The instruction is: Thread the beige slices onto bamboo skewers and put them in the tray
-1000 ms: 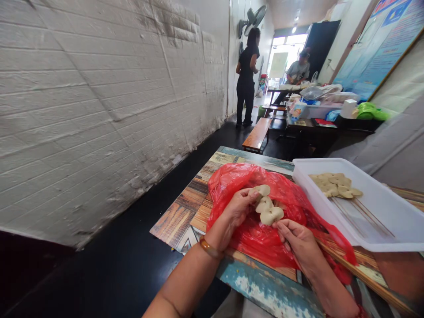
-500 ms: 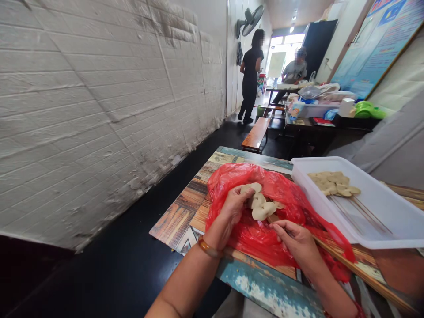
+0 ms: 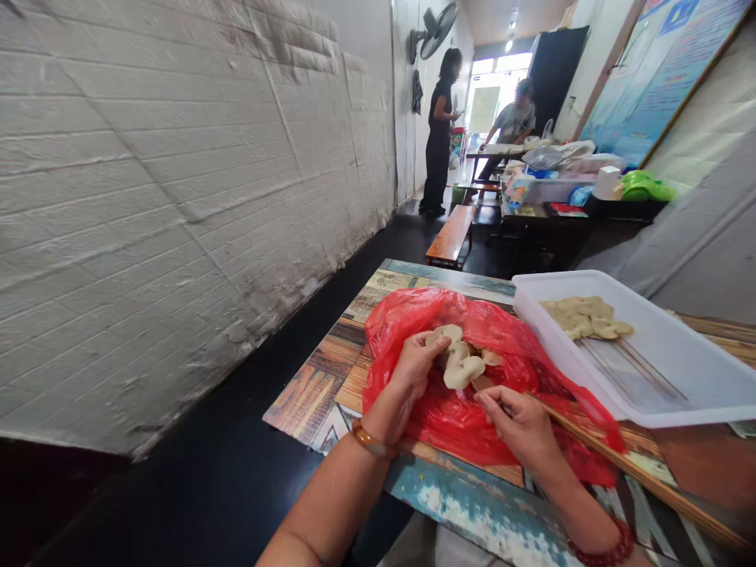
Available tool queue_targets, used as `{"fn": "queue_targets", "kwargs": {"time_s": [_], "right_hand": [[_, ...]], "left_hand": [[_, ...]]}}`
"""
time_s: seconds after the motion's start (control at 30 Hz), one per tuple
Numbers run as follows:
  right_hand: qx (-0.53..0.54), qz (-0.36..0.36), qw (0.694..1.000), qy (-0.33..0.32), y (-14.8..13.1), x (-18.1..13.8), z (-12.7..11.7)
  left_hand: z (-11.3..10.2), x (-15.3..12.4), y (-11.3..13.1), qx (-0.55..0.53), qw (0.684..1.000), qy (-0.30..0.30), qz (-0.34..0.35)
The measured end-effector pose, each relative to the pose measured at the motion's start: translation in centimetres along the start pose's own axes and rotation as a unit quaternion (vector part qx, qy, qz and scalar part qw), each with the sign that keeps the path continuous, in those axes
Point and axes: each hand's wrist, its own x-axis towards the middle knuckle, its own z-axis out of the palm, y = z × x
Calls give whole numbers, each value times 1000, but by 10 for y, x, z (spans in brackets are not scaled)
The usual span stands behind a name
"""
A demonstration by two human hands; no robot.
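My left hand (image 3: 409,372) pinches a row of pale round food slices (image 3: 457,361) over a red plastic bag (image 3: 466,409) on the table. Just below them, my right hand (image 3: 520,425) is closed on a thin wooden skewer (image 3: 596,445) whose tip enters the slices and whose shaft runs off to the lower right. A white plastic tray (image 3: 679,370) on the right holds a finished skewer of slices (image 3: 584,319).
The painted wooden table (image 3: 331,378) ends close to my body and to the left, beside a white brick wall (image 3: 165,197). A bench (image 3: 452,235) and a cluttered table (image 3: 567,201) stand further back. Two people stand or sit near the bright doorway.
The slices and both hands have moved slightly left and down toward the bag. The view has tilted a little; the person in black has stepped further away.
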Motion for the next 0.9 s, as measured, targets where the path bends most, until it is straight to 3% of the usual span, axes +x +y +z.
{"fn": "queue_targets", "kwargs": {"time_s": [0.5,0.77,0.9], "right_hand": [[-19,-13,1000,15,8,3,1],[-85,-63,991,85,11,3,-6],[-128,-93,982,101,9,3,-5]], "left_hand": [[2,-2,-1,-11,1000,-20,-9],[3,-4,5,-50,993,-85,-59],[3,-3,0,-52,995,-73,-50]]}}
